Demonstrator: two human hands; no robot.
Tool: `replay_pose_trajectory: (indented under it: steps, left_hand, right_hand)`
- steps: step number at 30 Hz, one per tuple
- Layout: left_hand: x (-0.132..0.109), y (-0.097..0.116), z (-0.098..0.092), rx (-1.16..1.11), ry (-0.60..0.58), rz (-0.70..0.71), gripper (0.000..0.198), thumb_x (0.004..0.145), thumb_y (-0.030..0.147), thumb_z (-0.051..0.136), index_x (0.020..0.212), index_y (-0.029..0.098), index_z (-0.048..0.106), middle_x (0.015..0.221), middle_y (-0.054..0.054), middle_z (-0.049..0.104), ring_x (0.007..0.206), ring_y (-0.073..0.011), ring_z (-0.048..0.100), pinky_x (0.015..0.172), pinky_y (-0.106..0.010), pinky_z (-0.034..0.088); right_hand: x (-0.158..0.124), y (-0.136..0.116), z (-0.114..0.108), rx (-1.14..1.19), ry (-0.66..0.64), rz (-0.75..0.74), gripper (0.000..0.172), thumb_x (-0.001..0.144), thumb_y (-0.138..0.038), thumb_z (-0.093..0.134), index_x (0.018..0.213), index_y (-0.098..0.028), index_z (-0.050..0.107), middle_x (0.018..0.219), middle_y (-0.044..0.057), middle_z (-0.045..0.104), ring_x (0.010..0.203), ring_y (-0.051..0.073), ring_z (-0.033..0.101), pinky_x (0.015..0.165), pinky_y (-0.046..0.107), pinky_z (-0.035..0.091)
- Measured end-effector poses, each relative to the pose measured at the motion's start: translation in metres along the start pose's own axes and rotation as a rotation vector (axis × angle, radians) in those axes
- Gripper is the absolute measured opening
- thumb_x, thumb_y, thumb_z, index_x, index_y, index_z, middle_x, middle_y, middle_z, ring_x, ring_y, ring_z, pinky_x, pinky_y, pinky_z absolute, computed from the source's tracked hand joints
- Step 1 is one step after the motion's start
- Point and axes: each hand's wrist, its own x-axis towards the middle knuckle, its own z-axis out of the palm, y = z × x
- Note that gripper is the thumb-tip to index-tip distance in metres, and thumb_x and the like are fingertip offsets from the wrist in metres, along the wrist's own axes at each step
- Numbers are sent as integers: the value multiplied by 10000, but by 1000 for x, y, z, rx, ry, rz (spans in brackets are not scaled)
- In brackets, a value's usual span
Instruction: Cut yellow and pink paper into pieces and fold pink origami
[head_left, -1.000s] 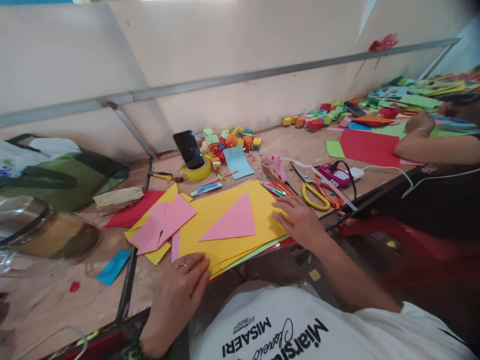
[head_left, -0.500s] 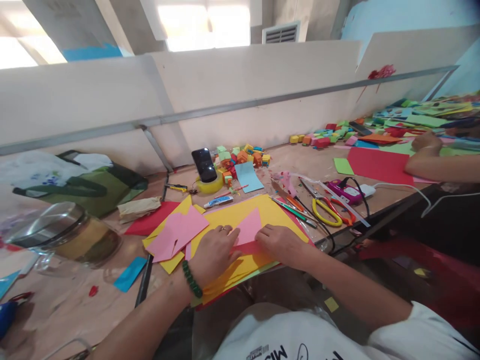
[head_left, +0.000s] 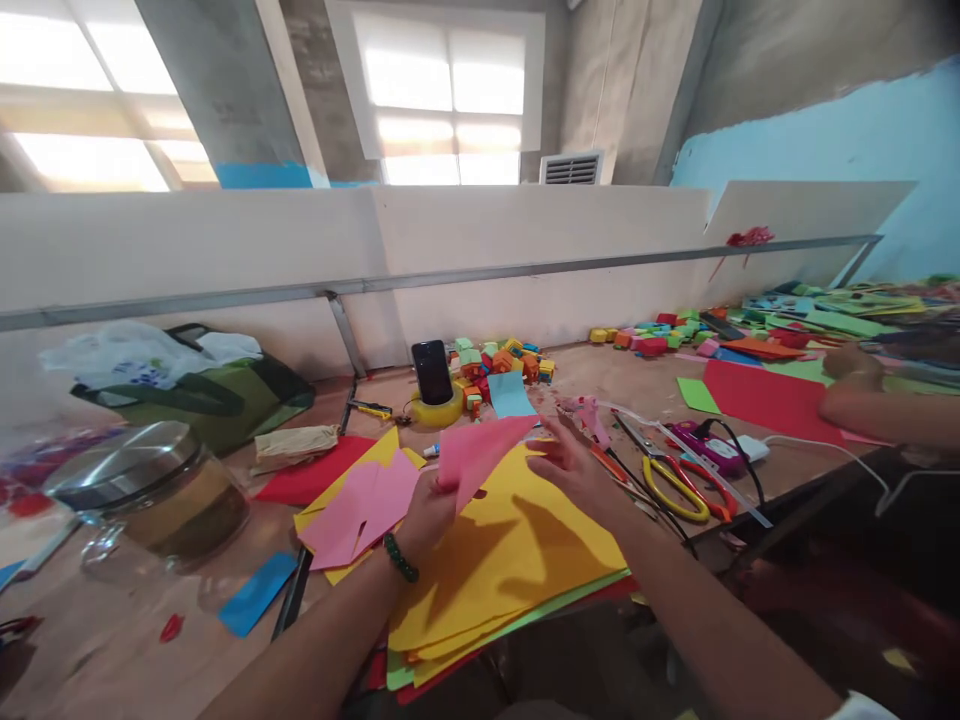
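Note:
A folded pink paper (head_left: 480, 450) is up off the stack, its lower left edge pinched in my left hand (head_left: 437, 512), which has a green bead bracelet at the wrist. Close to the paper's right corner is my right hand (head_left: 570, 462), fingers apart and holding nothing. Beneath both hands lies a stack of yellow sheets (head_left: 525, 560), with green and red sheets showing at its lower edge. Cut pink pieces (head_left: 352, 510) rest on yellow paper to the left of the stack.
A glass jar (head_left: 172, 510) and green bag (head_left: 217, 400) stand left. Behind are a phone (head_left: 433, 371) on yellow tape and small paper cubes (head_left: 517, 360). Scissors (head_left: 679, 490), pliers and a purple power strip (head_left: 705, 448) lie right. Another person's arm (head_left: 892, 415) reaches in far right.
My left hand has lifted the pink paper off the yellow stack and turned it. My right hand has come off the paper, with its fingers spread. The camera view has tilted up.

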Motion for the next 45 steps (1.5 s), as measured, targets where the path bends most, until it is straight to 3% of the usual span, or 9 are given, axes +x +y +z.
replay_pose_trajectory:
  steps: [3,11,16,25,31,34,38,41,45]
  left_hand:
    - [-6,1,7,-93,-40,-45,364,581,508,785,655,161,705,642,-51,679,643,-219,616,562,-306,490]
    - [-8,10,5,-523,-147,-122,612,658,713,651,897,156,736,853,-110,739,852,-285,673,681,-333,526]
    - [-10,12,3,-320,-152,-104,414,591,448,840,857,146,740,810,-74,741,754,-231,657,642,-296,507]
    - [-9,2,6,-345,-197,-130,322,577,429,845,681,143,738,677,-46,704,609,-180,608,559,-275,475]
    - [-5,0,8,-473,-23,-65,409,557,451,848,834,171,735,853,-43,736,783,-198,637,722,-299,497]
    - [-7,7,8,-513,-18,-75,419,520,456,861,775,155,718,795,-41,727,716,-181,622,695,-288,488]
    - [-8,15,1,-576,-89,-132,498,522,599,796,711,146,713,717,-57,713,673,-198,633,651,-288,481]
    - [-6,16,-7,-636,-278,-210,645,556,733,681,752,121,735,782,-115,730,734,-254,667,687,-326,496]
    - [-4,14,-14,-559,-402,-277,474,559,537,801,802,132,753,780,-99,738,682,-214,662,664,-297,488]
  right_hand:
    - [-2,1,11,154,-56,51,565,593,-522,810,1025,-226,597,778,15,683,748,181,650,679,302,496]
    - [-9,11,16,116,131,-40,462,604,-404,820,954,-198,600,574,-54,616,528,118,547,572,264,439]
    - [-17,21,20,123,131,-46,424,661,-393,777,984,-202,580,630,-36,659,617,148,620,646,291,496]
    - [-11,18,-8,239,429,-152,482,571,-351,821,975,-222,591,666,-41,680,626,138,633,658,294,517]
    - [-21,22,26,146,74,84,410,624,-535,777,831,-200,664,743,38,718,677,171,670,641,292,518]
    - [-21,21,36,109,54,109,405,584,-541,794,713,-182,657,632,17,681,586,142,625,616,284,508]
    - [-21,10,32,83,55,105,340,562,-488,795,610,-192,636,540,-10,622,511,121,553,546,269,479]
    - [-26,0,31,50,-66,126,274,593,-421,752,548,-193,609,493,-25,571,470,102,486,497,249,427]
    - [-30,-7,38,-49,-289,146,192,618,-361,674,564,-187,613,513,-34,536,495,99,459,515,246,393]
